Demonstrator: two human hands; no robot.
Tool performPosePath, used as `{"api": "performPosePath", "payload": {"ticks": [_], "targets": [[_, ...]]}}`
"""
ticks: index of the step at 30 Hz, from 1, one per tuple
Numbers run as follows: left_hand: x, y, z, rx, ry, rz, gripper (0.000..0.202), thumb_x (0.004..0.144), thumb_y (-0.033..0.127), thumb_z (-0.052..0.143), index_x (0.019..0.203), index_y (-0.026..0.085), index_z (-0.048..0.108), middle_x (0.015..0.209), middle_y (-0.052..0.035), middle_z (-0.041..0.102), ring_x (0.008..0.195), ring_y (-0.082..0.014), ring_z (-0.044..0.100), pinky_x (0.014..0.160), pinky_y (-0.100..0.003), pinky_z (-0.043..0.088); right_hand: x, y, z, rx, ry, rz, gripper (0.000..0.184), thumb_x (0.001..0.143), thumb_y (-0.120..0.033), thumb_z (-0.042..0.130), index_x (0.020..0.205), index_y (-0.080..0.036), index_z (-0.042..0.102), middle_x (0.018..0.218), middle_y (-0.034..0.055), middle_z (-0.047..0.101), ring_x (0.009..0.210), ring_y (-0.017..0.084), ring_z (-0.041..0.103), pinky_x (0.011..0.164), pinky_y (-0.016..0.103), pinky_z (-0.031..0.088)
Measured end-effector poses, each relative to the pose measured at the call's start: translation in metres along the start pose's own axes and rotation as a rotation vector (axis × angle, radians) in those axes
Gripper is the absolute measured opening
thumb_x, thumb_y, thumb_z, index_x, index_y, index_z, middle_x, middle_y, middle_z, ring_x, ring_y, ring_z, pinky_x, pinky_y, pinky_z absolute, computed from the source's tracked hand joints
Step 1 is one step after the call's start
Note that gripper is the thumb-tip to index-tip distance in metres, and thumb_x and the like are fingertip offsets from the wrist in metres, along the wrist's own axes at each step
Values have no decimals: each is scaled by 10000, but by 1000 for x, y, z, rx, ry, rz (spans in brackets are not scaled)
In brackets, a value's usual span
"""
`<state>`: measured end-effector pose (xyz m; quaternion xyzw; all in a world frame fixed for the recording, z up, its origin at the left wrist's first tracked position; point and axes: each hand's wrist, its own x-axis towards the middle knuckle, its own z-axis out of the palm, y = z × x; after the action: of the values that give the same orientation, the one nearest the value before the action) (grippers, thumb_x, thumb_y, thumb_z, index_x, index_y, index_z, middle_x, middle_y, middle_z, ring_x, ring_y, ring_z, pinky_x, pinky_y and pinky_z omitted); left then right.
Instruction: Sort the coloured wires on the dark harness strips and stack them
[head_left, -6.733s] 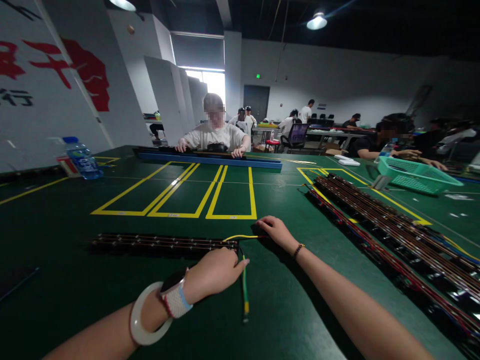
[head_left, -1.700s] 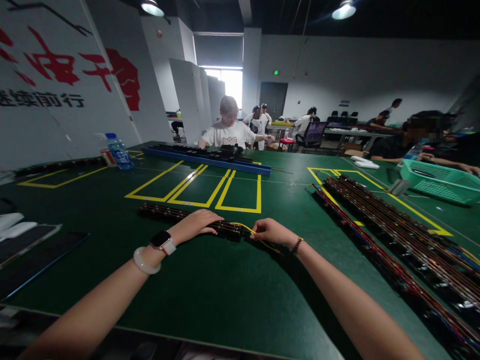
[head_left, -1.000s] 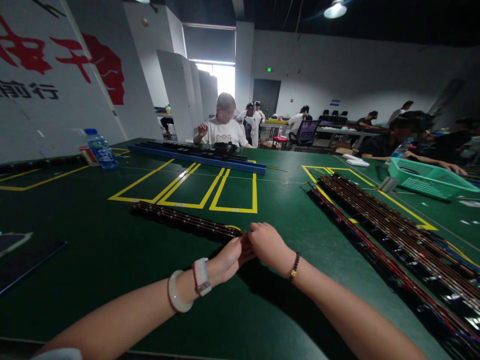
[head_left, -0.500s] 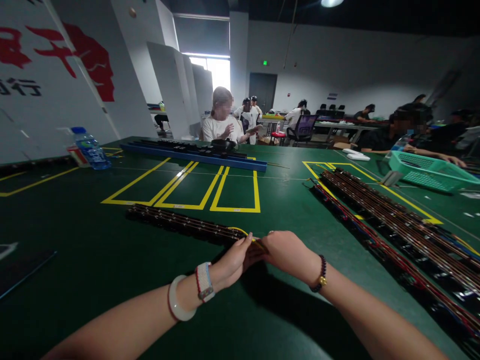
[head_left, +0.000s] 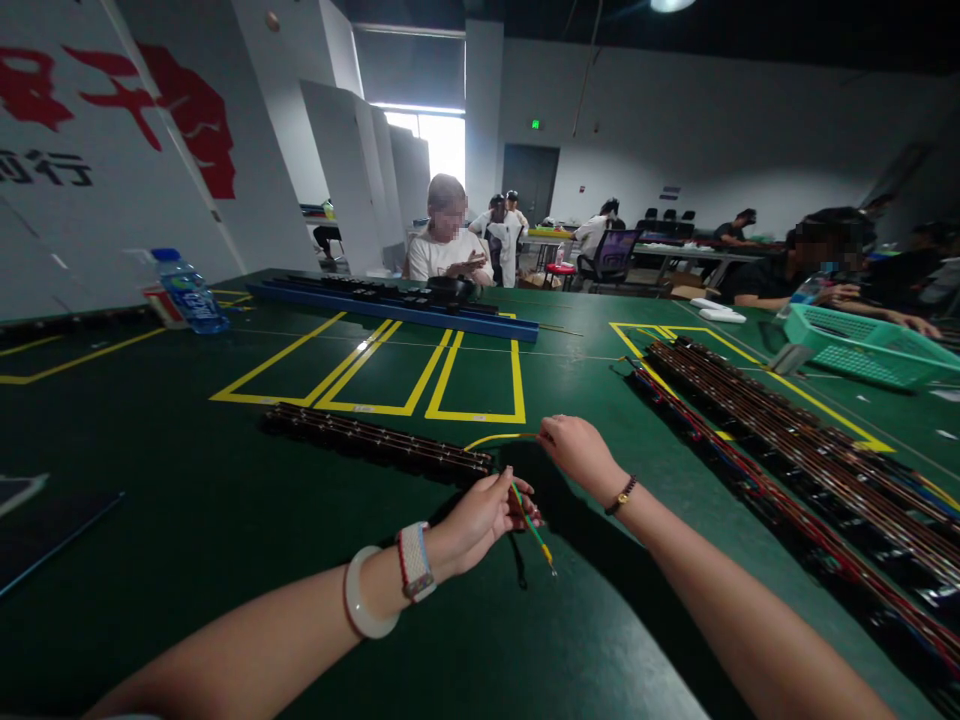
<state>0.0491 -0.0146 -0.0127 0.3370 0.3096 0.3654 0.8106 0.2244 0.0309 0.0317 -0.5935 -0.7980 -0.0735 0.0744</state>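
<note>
A long dark strip with several thin metal rods [head_left: 382, 438] lies on the green table, its near right end beside my left hand [head_left: 480, 520]. That hand's fingers are curled around a green-and-yellow wire [head_left: 534, 528], whose bare metal tip points down to the right. My right hand [head_left: 581, 455] is closed in a pinch on the end of a yellow wire [head_left: 501, 437]. This wire arches from the strip's right end to my fingertips, which hide its tip. The two hands are apart, the right one farther forward.
More rod strips with red and blue wires [head_left: 780, 470] lie at right, near a green basket [head_left: 862, 350]. A blue channel [head_left: 480, 325] runs along the back. A bottle [head_left: 191, 290] stands at left. A dark flat object [head_left: 60, 540] lies front left. People sit beyond the table.
My right hand has moved away from my left, forward and to the right, drawing the yellow wire out. The green-and-yellow wire now shows hanging from my left fingers.
</note>
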Motion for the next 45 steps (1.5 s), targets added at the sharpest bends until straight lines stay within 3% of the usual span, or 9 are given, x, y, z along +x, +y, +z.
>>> {"api": "performPosePath", "payload": {"ticks": [6,13,19,24,31,36,40,43,45], "targets": [[0,1,1,-17,28,16,247,922,302,430,810,121,556,675,-30,554,635,-129,573,713,-327,497,8,11,33,-72,28,-125,257,937,-283,464,827,-150,654,793,87,656,801,189,578,715,276,342],[-3,4,4,78,67,2,254,936,299,381,799,135,518,641,-4,534,588,-105,558,660,-292,496,2,17,10,233,77,-117,334,931,-430,448,901,-194,682,856,53,662,810,154,584,701,239,363],[-2,25,-3,568,26,-175,390,893,508,361,818,149,495,587,-31,595,531,-182,622,529,-305,474,5,18,13,345,135,7,314,940,-355,430,807,-178,653,781,29,647,730,135,572,643,222,356],[0,43,-12,1045,29,-310,442,890,476,346,630,152,498,449,-57,562,366,-177,538,461,-305,432,5,19,22,285,61,13,317,940,-336,420,782,-179,645,783,36,645,748,135,576,638,220,342],[-9,36,-20,1151,112,-125,460,836,511,450,500,197,469,370,4,436,370,-146,464,494,-279,395,5,20,26,304,20,-23,301,925,-329,456,754,-171,647,748,42,639,715,137,570,622,215,344],[-29,52,3,1379,90,105,414,851,457,441,571,181,572,452,-32,505,508,-186,553,629,-303,413,7,16,24,454,8,-77,272,923,-321,467,849,-165,676,821,55,660,769,148,592,688,226,401],[-37,52,17,1606,40,205,452,873,453,384,574,178,583,542,-66,567,548,-201,562,631,-323,403,3,6,19,599,-52,-172,280,918,-344,474,1032,-172,662,1005,80,645,916,165,592,809,258,433],[-36,44,18,1584,-35,202,442,880,464,358,667,167,608,621,-64,605,535,-179,554,579,-307,402,-2,-1,17,585,-95,-265,479,807,-455,619,1195,-177,586,1130,110,598,1037,213,544,903,322,409],[-33,39,17,1436,-94,83,434,876,484,353,733,159,602,619,-47,598,498,-153,542,515,-274,403,-3,-4,19,553,-103,-264,581,743,-486,676,1217,-167,569,1121,117,602,1044,235,530,901,344,401]]}}
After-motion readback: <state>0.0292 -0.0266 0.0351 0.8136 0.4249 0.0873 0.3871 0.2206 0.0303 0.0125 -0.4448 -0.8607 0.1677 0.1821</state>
